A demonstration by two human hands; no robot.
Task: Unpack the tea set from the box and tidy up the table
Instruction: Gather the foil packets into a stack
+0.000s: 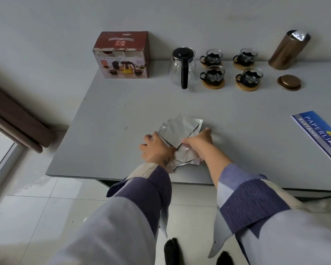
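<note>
Both hands on the silver foil packets [180,133]: left hand [157,148] curled around their edge, right hand [200,140] pinching one.

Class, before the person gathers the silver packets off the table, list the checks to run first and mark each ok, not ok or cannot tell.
1. Both hands on the silver packets: ok, left hand and right hand at the pile's edges.
2. Packets squared into one stack: not ok, fanned out.
3. Canister open to receive them: ok, lid lies beside it.
4. Room inside the canister: cannot tell, foil shows at its mouth.
5. Teapot and cups clear of the hands: ok.
</note>
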